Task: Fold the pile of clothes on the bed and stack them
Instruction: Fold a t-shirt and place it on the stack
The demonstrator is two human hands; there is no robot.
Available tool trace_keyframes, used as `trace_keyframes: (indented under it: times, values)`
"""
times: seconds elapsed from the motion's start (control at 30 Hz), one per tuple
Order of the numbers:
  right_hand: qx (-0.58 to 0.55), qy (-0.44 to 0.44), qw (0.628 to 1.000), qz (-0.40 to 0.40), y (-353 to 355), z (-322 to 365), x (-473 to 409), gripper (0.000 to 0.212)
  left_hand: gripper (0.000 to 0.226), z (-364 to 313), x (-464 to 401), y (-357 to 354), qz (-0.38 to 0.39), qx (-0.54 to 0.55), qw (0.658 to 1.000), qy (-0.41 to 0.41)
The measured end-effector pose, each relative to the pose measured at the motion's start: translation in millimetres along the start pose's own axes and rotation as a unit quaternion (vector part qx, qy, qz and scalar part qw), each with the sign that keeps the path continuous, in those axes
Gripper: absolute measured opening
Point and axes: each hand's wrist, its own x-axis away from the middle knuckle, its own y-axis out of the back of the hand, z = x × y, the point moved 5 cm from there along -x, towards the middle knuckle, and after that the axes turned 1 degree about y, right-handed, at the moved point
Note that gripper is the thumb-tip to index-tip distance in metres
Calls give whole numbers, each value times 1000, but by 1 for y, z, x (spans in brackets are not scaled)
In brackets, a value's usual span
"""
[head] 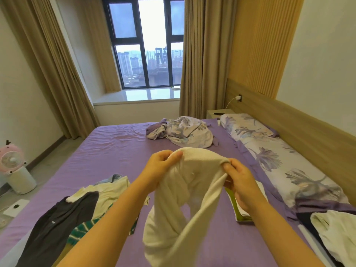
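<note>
I hold a cream knitted garment [185, 205] up over the purple bed [119, 149]. My left hand [161, 164] pinches its top edge on the left and my right hand [238, 182] pinches the top edge on the right. The cloth hangs twisted below my hands, down to the sheet. A pile of unfolded clothes [77, 212] lies at the lower left: a dark grey shirt, a white top, a green striped piece. A folded white and green item [238, 211] lies flat under my right wrist, partly hidden. More white and dark clothes [331, 234] lie at the lower right.
A crumpled floral quilt [185, 132] sits at the far middle of the bed, and floral pillows [273, 157] run along the wooden headboard on the right. On the floor at left stand a pink fan [11, 158] and a white cylinder. Window and curtains behind.
</note>
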Motion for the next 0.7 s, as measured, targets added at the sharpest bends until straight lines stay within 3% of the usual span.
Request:
trace_keyframes:
  times: [0.13, 0.27, 0.37, 0.43, 0.5, 0.57, 0.63, 0.7]
  values:
    - [-77, -38, 996, 2, -12, 2, -11, 21, 39, 6, 3, 25, -24, -135, 990, -33]
    - [-3, -2, 1000, 17, -32, 8, -18, 22, 41, 17, 10, 40, -98, -251, 960, -78]
    - [128, 65, 990, 8, -33, 18, -20, 23, 35, 23, 20, 52, -197, -219, 953, -73]
    - [132, 70, 989, 18, -35, 20, -21, 28, 29, 27, 25, 53, -214, -133, 967, -39]
    - [116, 64, 991, 32, -39, 21, -20, 29, 25, 24, 32, 38, -160, -56, 985, -14]
    - [115, 65, 990, 40, -44, 24, -20, 26, 33, 16, 40, 11, -63, -3, 997, -39]
    - [122, 70, 989, 44, -46, 25, -20, 25, 51, 12, 48, -22, 27, 10, 998, -59]
    - [138, 72, 987, 41, -43, 25, -20, 26, 49, 13, 53, -48, 51, -11, 997, -53]
